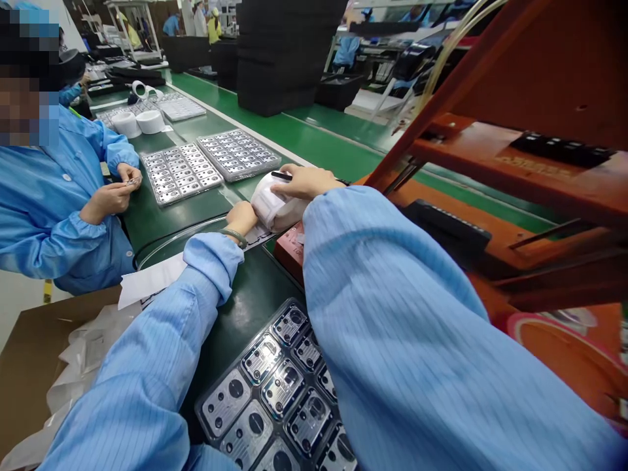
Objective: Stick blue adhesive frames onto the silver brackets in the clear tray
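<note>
White roll (272, 203) sits tilted between my hands at the edge of the green workbench (260, 297). My right hand (305, 182) lies over its top, fingers (314, 178) together and pressing down, with a thin black strip (282, 175) beneath them. My left hand (240, 219) touches the roll's left side; its fingers seem curled against it, though the view there is too poor to be sure. A bangle (234, 237) circles my left wrist, and a white paper sheet (150, 280) lies under that forearm. Just below my arms, a clear tray of metal plates (275, 392) rests on the bench. Farther along are two more trays (179, 173) (239, 154). To my left, a co-worker in a blue smock (59, 216) holds a small part. An orange shelf frame (495, 157) stands to my right.
</note>
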### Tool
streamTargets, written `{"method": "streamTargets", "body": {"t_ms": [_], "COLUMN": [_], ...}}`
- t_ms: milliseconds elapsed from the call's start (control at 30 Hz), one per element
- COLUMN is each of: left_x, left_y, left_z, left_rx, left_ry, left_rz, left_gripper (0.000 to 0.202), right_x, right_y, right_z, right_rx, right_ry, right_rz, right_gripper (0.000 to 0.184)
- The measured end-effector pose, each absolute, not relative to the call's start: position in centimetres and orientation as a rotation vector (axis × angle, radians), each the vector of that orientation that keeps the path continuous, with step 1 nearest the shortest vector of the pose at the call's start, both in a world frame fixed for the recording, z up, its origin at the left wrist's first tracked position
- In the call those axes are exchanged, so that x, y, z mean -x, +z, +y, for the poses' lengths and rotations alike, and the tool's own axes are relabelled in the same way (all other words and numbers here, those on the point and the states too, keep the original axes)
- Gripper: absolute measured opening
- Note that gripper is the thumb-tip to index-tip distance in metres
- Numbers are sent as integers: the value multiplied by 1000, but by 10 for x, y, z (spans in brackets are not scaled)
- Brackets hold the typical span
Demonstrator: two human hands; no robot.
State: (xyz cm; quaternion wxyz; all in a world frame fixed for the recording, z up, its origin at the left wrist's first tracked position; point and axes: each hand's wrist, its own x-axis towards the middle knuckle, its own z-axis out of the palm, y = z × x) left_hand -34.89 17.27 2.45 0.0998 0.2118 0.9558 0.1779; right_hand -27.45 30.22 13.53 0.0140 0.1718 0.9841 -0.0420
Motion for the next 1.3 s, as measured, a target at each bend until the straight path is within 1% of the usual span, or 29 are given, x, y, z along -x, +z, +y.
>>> {"method": "streamTargets", "body": {"t_ms": [100,300,400,633,767,967,1100,1233,1300], "left_x": [339,320,312,305,305,305,306,310,313], "left_y": [15,3,-1,-8,-9,-10,-9,-2,0], "left_z": [171,169,168,164,164,165,164,163,163], "left_rx": [-584,-608,-631,-659,-669,-661,-649,-627,-617], "left_ry": [564,658,684,730,760,749,728,720,722], "left_rz": [2909,3007,3042,3077,3092,3078,3051,2999,2980], "left_gripper": [28,32,33,32,30,29,26,24,24], "right_x": [275,262,262,264,264,269,271,273,273], "right_y": [131,121,121,121,120,121,127,133,134], "right_z": [298,295,289,284,287,284,287,295,296], "right_rx": [-537,-601,-625,-719,-724,-658,-625,-511,-489], "right_ry": [-87,-31,-13,-99,-115,-10,44,116,80], "right_rz": [3099,3097,3108,3086,3080,3114,3101,3122,3158], "right_gripper": [64,65,62,59,61,62,63,70,75]}}
